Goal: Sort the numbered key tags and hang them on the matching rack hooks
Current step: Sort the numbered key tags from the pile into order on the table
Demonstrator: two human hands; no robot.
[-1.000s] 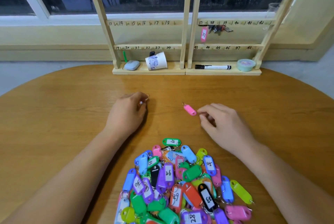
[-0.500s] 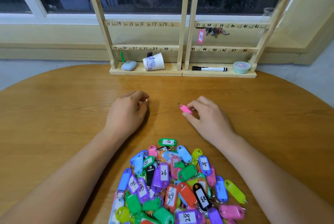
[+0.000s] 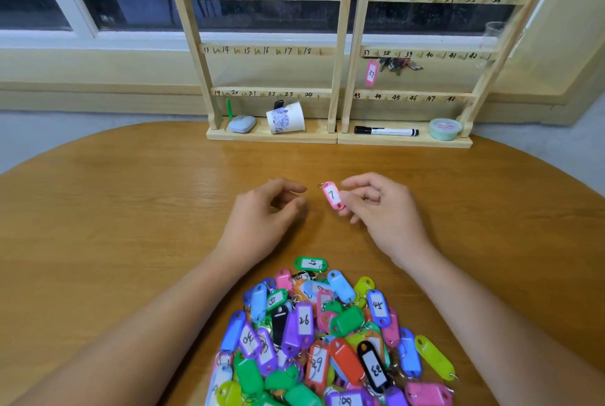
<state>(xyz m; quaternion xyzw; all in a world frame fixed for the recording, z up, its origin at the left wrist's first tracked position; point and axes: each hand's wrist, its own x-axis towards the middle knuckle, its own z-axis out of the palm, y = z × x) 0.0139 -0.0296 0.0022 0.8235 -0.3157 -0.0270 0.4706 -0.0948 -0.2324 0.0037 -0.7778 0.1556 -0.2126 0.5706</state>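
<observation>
Left hand (image 3: 265, 209) was over the wooden table (image 3: 131, 209), fingers loosely curled; couldn't tell if it held anything. Pink tag "7" (image 3: 333, 195) was just right of it, pinched by the right hand (image 3: 383, 209). Tag pile (image 3: 327, 333) lay between the forearms. Key rack (image 3: 340, 45) stood at the far edge, with tag "37" (image 3: 371, 73) on its hook.

Pink tag (image 3: 333, 195), held up: "7". Rack (image 3: 340, 45) rails, handwritten. Left half, far to near: 8–12, 14–18, 19–24. Right half: 31–36, 37–42, 43–47. Hung tag (image 3: 371, 72) under 37: "37". Near pile: purple tag (image 3: 303, 320) "26", blue tag (image 3: 378, 305) "45", black tag (image 3: 375, 369) "33".
</observation>
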